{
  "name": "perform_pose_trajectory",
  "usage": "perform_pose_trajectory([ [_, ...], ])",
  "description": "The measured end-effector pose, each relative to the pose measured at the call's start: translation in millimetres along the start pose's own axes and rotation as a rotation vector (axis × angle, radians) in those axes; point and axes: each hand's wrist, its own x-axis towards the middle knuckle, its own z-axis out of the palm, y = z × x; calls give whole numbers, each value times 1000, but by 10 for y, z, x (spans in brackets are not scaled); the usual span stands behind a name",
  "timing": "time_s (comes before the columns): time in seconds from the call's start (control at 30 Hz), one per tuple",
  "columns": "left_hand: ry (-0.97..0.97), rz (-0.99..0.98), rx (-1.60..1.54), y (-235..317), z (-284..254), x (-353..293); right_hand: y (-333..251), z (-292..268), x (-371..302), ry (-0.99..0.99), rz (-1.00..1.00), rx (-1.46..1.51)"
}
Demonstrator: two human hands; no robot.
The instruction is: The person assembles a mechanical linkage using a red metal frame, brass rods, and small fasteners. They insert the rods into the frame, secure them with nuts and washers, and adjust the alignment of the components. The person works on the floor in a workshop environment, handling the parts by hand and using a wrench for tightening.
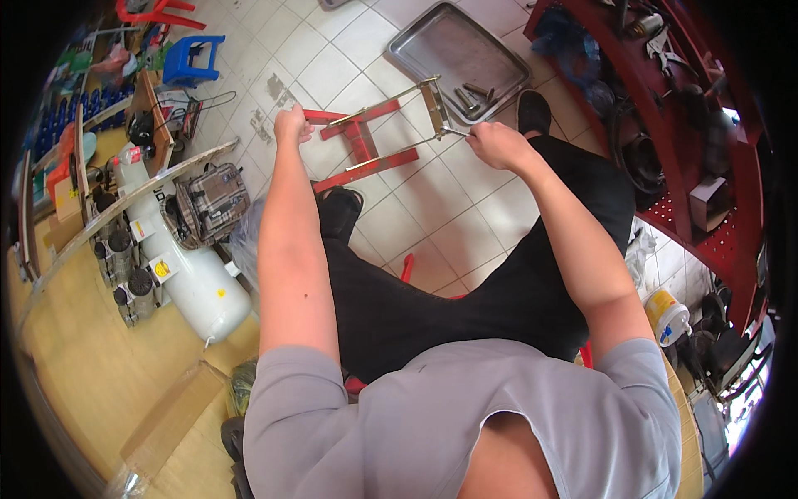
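Observation:
A red metal frame [360, 141] with long brass-coloured rods and an upright brass-coloured end plate [434, 108] stands low over the floor between my feet. My left hand [291, 126] is closed round the end of its far red bar. In my right hand [501, 146] is a slim silver wrench [455, 130], its head against the lower part of the end plate. My fingers hide the wrench's handle. Just beyond lies a grey metal tray [424, 41], with several cylindrical metal pieces [467, 101] in its near corner.
A red metal rack [669, 133] loaded with parts stands at the right. At the left are a white air compressor tank [195, 291], a plaid bag [212, 204] and a blue plastic stool [189, 60]. My shoes [341, 212] flank the frame on the tiled floor.

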Motion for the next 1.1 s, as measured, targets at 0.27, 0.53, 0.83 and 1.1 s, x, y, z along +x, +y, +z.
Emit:
perform_pose_trajectory([
  [0.27,-76,138,181,0,-65,-63,-284,-35,-97,-62,-15,-15],
  [0.53,-166,903,678,-253,-336,152,-1599,812,-50,-55,-306,-15],
  [0.83,-201,804,670,-108,-311,56,-2363,1313,981,-70,-208,-232],
  [1.1,-48,806,652,-486,-548,-13,-2006,857,975,-127,-525,-723],
])
